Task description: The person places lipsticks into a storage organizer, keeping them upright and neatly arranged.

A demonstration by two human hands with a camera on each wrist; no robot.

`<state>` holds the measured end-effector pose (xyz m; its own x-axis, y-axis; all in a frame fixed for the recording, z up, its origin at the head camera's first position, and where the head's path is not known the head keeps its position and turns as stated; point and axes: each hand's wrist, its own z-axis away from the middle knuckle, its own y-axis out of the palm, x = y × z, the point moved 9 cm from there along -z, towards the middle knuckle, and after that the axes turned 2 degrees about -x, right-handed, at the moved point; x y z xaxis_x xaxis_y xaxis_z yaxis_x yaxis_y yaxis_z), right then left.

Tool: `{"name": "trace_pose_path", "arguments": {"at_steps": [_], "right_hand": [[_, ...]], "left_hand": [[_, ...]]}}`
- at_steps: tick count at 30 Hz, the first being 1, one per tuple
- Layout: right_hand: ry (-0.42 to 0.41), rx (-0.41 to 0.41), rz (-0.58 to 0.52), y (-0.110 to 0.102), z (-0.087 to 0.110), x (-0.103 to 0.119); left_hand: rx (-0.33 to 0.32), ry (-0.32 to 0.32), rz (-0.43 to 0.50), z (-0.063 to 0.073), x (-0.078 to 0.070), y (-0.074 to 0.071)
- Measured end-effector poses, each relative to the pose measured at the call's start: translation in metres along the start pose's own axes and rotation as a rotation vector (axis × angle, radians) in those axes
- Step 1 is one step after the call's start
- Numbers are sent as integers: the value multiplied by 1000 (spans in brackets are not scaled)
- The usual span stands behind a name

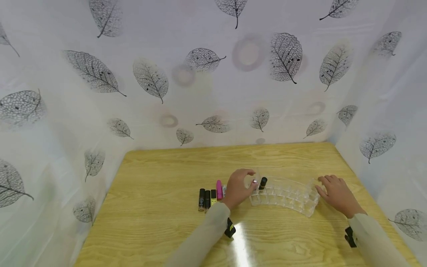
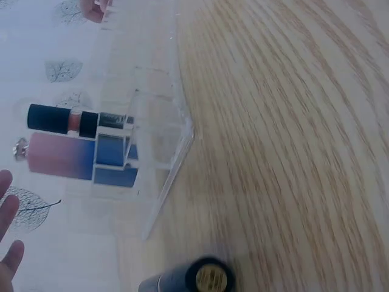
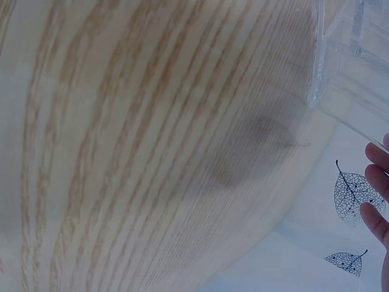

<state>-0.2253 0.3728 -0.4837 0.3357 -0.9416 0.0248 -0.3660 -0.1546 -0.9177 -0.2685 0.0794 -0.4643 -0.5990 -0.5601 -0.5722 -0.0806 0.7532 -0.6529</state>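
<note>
A clear tiered lipstick organizer curves across the right part of the table. In its left end stand a black lipstick and, beside it, a pink-and-blue lipstick topped by a silver knob. Around that knobbed top, in the head view, my left hand curves with thumb and fingers spread; the left wrist view shows a gap between fingertips and knob. My right hand is at the organizer's right end, its fingers relaxed and close to the clear edge; whether they touch it I cannot tell.
Left of my left hand lie several loose cosmetic tubes: black ones, a black-and-yellow one and a bright pink one. A pale one is partly hidden by the hand. Leaf-patterned curtains enclose the wooden table.
</note>
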Motion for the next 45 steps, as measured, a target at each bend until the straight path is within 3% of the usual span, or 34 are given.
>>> {"name": "trace_pose_path", "arguments": {"at_steps": [5,13,17,22,30,36,42,45], "right_hand": [[14,10,-2,3,1,-3],[31,24,-24,6,3,-1],[36,19,-26,5,3,0],[39,18,-17,6,5,-2],[43,34,-25,5,4,-2],[41,38,-22,5,3,-2],[26,14,-16,4,2,-2],[21,12,-16,3,1,-1]], "left_hand": [[-43,4,-6,7,1,-26],[-99,73,-70,23,7,-68],[-112,48,-100,33,16,-90],[-82,-57,-124,46,39,-105],[-10,-287,-174,72,81,-115],[35,-503,-82,92,111,-112],[49,-598,29,103,124,-107],[71,-655,43,107,131,-103]]}}
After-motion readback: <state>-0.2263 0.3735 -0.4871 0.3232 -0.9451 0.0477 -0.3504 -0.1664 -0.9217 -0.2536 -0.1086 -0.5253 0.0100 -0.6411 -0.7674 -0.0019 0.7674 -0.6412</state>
